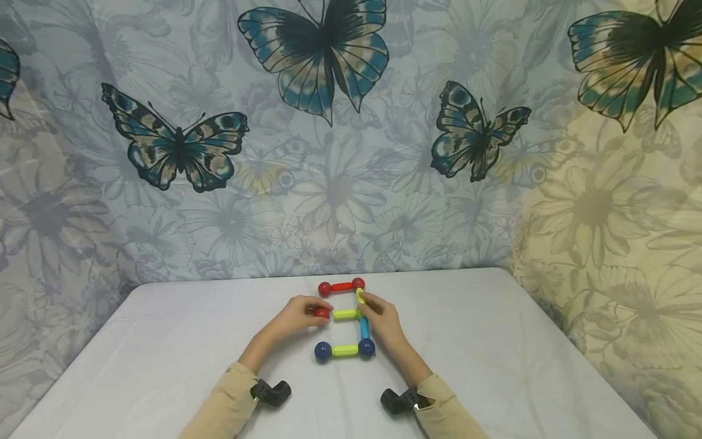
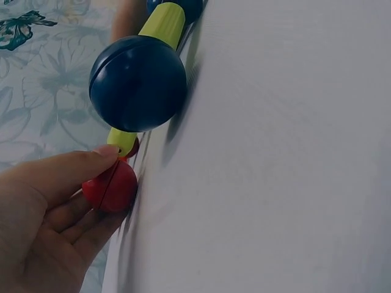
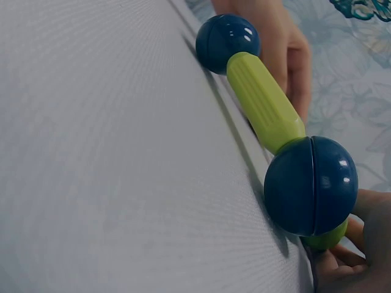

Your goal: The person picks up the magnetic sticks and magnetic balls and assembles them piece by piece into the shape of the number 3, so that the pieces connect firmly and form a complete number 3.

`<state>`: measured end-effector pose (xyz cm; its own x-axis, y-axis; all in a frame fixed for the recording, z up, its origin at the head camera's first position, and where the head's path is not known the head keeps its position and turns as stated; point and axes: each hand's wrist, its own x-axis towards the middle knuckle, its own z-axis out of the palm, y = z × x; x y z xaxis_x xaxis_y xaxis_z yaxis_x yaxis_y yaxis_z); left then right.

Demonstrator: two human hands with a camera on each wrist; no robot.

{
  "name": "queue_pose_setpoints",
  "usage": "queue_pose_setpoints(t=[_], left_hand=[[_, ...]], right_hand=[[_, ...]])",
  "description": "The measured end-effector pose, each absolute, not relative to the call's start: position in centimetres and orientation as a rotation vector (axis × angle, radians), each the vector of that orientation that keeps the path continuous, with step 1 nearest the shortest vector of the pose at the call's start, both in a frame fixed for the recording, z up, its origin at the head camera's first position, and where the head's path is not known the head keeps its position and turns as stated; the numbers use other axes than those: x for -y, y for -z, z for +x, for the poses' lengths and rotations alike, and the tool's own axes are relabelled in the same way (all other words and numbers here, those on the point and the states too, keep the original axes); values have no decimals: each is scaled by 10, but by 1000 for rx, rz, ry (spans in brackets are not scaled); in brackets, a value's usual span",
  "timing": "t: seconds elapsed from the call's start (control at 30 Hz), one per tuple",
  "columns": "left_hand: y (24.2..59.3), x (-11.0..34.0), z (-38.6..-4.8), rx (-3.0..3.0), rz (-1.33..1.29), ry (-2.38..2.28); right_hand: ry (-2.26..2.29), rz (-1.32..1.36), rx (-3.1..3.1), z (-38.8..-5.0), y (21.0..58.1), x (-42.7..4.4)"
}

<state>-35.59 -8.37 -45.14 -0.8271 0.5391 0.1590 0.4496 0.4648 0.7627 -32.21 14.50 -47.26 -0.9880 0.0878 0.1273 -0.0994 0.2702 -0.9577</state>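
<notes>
Magnetic rods and balls lie on the table in an E-like shape with its open side to the left. My left hand [image 1: 296,315] pinches a red ball [image 1: 322,313] between thumb and fingers, just left of the middle lime rod [image 1: 345,314]. On the other side, my right hand [image 1: 386,323] holds the upright lime rod [image 1: 359,295] near where the middle rod meets it; the fingers partly hide that joint. Below it a light-blue rod [image 1: 364,327] runs to a dark-blue ball [image 1: 366,348]. In the left wrist view, the pinched red ball [image 2: 111,188] appears close to the lime rod's end.
Along the far side, a red rod [image 1: 342,287] joins two red balls [image 1: 325,289]. Nearest me, another lime rod [image 1: 345,350] ends at a dark-blue ball [image 1: 323,351] on the left. A white cloth covers the table [image 1: 164,353], and a butterfly-print curtain [image 1: 340,183] hangs behind.
</notes>
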Motion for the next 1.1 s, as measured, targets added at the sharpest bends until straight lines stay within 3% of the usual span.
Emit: queue_pose_setpoints(t=[1.1], left_hand=[[456,80,-356,-2566,914,-1373]], right_hand=[[-1800,42,2382,-320,471,-144]])
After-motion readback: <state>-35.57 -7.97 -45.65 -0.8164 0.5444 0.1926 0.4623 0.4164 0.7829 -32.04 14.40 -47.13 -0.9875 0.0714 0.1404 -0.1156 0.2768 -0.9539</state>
